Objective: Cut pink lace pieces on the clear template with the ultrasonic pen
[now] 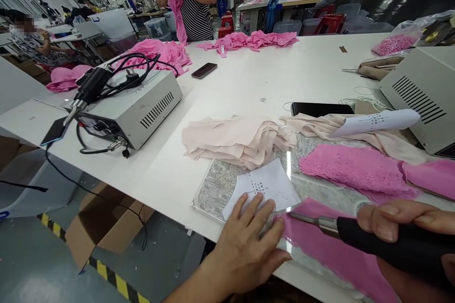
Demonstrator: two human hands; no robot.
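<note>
My left hand (245, 241) is open, its fingers spread flat on the lower edge of a white paper pattern (265, 182) marked with small dots. My right hand (401, 220) is wrapped round a thick black-handled tool (377, 236) with a slim metal tip. That tip points left and lies at the paper's lower right corner, over a piece of pink fabric (330, 241); whether it touches cannot be made out. Under the pattern and fabric is a clear-topped, grey speckled board (216, 184). A stack of pale beige fabric pieces (234, 139) lies just beyond the pattern.
Pink lace (355, 168) and a rolled paper pattern (380, 120) lie to the right, near a black phone (320, 109). Vented metal boxes stand left (142, 104) and right (423, 94). Across the white table (241, 85), a person in stripes (194, 0) handles pink fabric.
</note>
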